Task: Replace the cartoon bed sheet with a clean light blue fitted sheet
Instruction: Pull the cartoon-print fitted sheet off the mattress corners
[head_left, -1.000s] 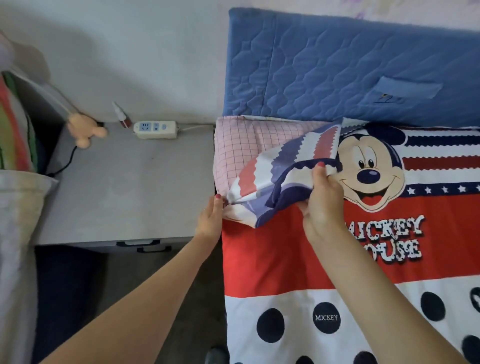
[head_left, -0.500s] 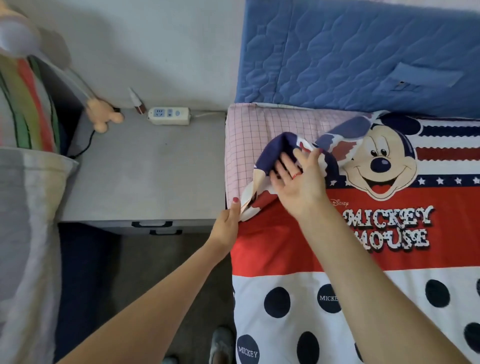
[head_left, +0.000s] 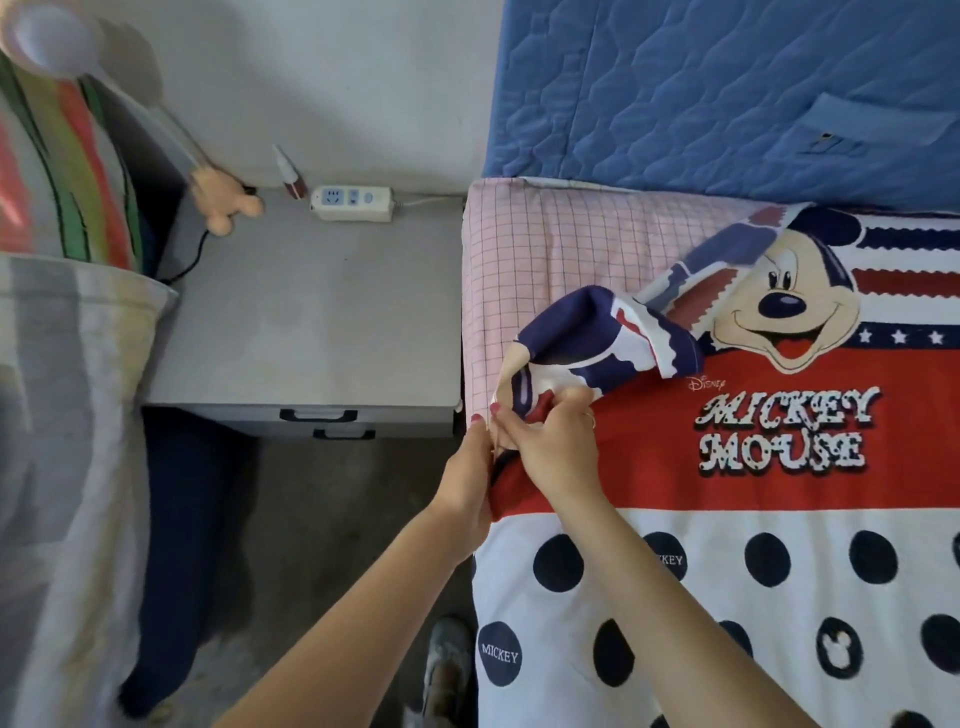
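The cartoon bed sheet (head_left: 727, 499), red, white and navy with a mouse print and dots, covers the bed. Its top left corner (head_left: 597, 338) is peeled back and bunched, baring a pink checked mattress cover (head_left: 561, 249). My right hand (head_left: 550, 447) grips the bunched corner fabric near the bed's left edge. My left hand (head_left: 470, 467) pinches the sheet's edge right beside it, at the side of the mattress. The two hands touch. No light blue sheet is in view.
A blue quilted headboard (head_left: 727, 93) stands behind the bed. Left of the bed is a grey nightstand (head_left: 311, 312) with a power strip (head_left: 350, 203) and a lamp base (head_left: 223, 202). Folded bedding (head_left: 62, 415) is piled at the far left. A shoe (head_left: 447, 660) shows on the floor.
My right hand has come down and left from the folded corner to the bed's edge, dragging the bunched sheet corner with it. It now meets my left hand.
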